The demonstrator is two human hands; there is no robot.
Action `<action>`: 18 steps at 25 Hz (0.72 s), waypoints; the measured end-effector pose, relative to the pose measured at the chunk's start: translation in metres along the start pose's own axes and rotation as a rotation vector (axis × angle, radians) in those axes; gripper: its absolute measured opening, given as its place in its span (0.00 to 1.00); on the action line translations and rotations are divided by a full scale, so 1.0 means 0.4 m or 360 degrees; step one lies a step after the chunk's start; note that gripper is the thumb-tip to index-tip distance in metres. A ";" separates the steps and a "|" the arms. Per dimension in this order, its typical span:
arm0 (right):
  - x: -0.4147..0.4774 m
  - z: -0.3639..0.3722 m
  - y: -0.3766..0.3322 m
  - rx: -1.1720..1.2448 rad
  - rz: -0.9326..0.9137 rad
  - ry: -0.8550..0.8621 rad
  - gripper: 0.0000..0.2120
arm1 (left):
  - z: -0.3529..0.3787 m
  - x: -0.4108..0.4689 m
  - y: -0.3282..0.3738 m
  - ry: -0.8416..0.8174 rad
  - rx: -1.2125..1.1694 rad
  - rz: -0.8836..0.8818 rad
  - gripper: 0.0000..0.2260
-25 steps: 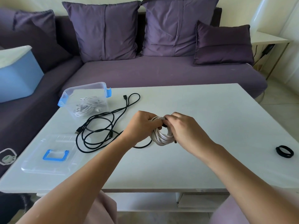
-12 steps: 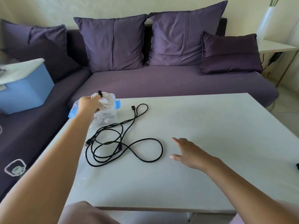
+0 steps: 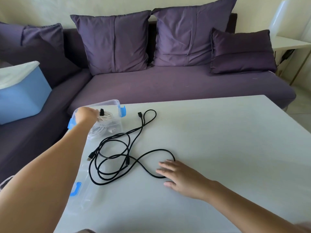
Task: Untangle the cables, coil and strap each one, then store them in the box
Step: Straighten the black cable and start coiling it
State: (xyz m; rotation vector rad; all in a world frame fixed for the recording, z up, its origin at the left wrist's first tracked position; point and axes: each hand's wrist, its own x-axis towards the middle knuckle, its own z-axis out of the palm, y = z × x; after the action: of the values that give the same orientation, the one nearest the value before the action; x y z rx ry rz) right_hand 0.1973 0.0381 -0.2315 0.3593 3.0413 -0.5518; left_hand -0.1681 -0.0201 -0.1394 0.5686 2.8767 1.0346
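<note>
My left hand (image 3: 85,115) holds a coiled white cable (image 3: 106,117), bound with a black strap, over the open clear box (image 3: 116,103) at the table's far left corner. More white cable lies inside the box. A loose black cable (image 3: 127,148) sprawls in loops across the white table (image 3: 218,140). My right hand (image 3: 178,175) rests flat on the table with straight fingers, its fingertips touching the nearest loop of the black cable.
The box's clear lid (image 3: 79,190) with a blue handle lies at the table's left edge, partly under my left arm. A purple sofa (image 3: 168,84) with cushions stands behind the table. A blue bin (image 3: 21,96) sits on the sofa at left.
Both hands first held the white coil at the table's middle. My left hand carried it to the box and has lowered it there. My right hand slid left onto the black cable's loop.
</note>
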 end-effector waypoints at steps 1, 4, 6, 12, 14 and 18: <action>0.003 0.006 0.003 0.0004 0.0002 0.0058 0.20 | 0.004 -0.001 -0.006 -0.0053 0.0120 0.0082 0.16; 0.000 -0.007 0.008 -0.0060 -0.0058 0.0185 0.03 | 0.022 -0.021 -0.010 -0.0067 0.0248 0.0245 0.08; -0.010 -0.029 0.000 -0.0091 -0.0039 0.0119 0.06 | 0.027 -0.081 0.025 0.0062 0.0062 0.0426 0.12; -0.041 -0.174 0.030 -0.0065 0.0050 0.0070 0.10 | 0.079 -0.422 0.087 -0.1244 0.0161 0.1143 0.21; -0.089 -0.242 0.086 -0.0049 0.0154 0.0168 0.13 | 0.115 -0.466 0.038 -0.1470 0.0502 0.1195 0.32; -0.202 -0.293 0.213 -0.0139 0.0822 0.0336 0.26 | 0.137 -0.465 -0.018 -0.1168 0.0656 0.1304 0.30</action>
State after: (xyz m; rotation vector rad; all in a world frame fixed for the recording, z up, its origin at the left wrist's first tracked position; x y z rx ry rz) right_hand 0.2969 0.1388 -0.1454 1.2161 2.9556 -0.3616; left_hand 0.0114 -0.0567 -0.2035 1.7853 2.1558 0.1134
